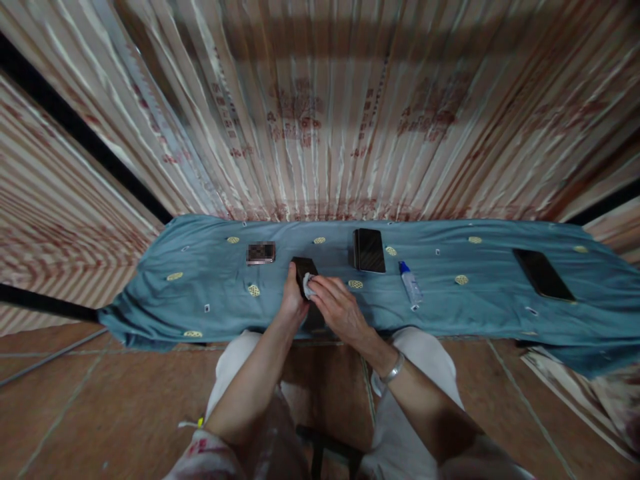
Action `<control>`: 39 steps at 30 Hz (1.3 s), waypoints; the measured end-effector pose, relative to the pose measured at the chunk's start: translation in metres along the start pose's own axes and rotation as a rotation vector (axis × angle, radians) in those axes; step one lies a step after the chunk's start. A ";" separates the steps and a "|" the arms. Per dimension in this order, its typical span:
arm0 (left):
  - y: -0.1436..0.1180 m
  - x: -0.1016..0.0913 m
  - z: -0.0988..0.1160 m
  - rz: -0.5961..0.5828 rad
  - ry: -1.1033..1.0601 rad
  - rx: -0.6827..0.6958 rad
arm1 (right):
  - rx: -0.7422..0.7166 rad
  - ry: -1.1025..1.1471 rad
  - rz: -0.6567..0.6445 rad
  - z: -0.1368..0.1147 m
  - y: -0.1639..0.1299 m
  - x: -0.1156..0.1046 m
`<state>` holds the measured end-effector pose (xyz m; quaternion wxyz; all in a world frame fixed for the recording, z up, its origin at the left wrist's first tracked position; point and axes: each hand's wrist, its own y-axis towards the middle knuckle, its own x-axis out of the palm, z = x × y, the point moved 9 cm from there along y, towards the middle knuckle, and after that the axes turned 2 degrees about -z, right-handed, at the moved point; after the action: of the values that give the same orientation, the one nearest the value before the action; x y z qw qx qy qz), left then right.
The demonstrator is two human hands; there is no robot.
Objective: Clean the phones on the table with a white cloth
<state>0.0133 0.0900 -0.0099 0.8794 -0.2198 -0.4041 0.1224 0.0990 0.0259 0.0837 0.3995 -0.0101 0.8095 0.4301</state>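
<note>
My left hand (291, 300) grips a dark phone (303, 269) by its left edge, over the near side of a blue cloth-covered table (200, 293). My right hand (340, 308) presses a small white cloth (309, 288) against the phone's face. A metal bracelet sits on my right wrist. The phone's lower part is hidden by my fingers.
Another dark phone (369, 250) lies flat behind my hands, and a third (543, 274) lies far right. A small box (261, 253) is at the back left. A little spray bottle (411, 283) with a blue cap lies right of my hands. Corrugated sheeting rises behind the table.
</note>
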 end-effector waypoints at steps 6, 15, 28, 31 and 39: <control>-0.001 -0.001 0.002 0.026 -0.020 0.015 | 0.010 -0.023 -0.021 0.003 -0.003 0.003; -0.006 0.003 -0.007 -0.011 0.033 -0.012 | 0.106 0.012 0.067 0.021 0.001 -0.018; -0.031 0.012 -0.046 -0.249 0.370 -0.177 | 0.509 0.050 0.288 0.126 -0.010 -0.056; -0.036 0.016 -0.050 -0.283 0.386 -0.215 | 0.495 0.005 0.286 0.129 -0.010 -0.057; -0.042 0.023 -0.047 -0.347 0.370 -0.230 | 0.386 -0.047 0.198 0.111 -0.006 -0.038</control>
<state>0.0660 0.0485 -0.0014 0.9153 -0.2644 -0.2795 -0.1190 0.1984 0.0881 0.0701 0.3686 0.1562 0.8643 0.3045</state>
